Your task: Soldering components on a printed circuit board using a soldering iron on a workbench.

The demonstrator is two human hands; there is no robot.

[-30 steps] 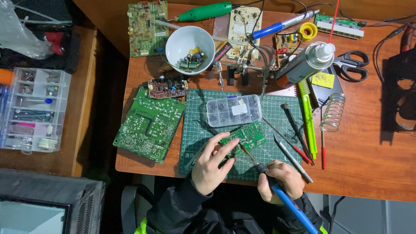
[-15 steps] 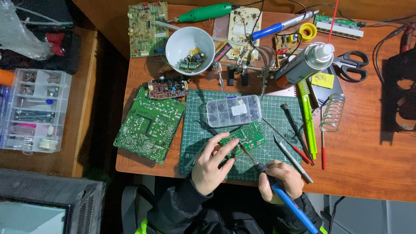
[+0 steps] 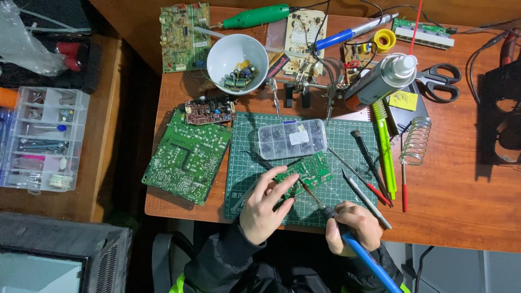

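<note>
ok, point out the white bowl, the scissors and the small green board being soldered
white bowl [image 3: 225, 51], head view, bare inner wall.
scissors [image 3: 438, 81], head view, black handle loops.
small green board [image 3: 310, 171], head view, its middle.

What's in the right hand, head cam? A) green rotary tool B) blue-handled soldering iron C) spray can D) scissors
B: the right hand grips the blue-handled soldering iron, its tip reaching to the small green circuit board that the left hand steadies on the cutting mat. The green rotary tool, scissors and spray can all lie untouched at the back of the desk.
</note>
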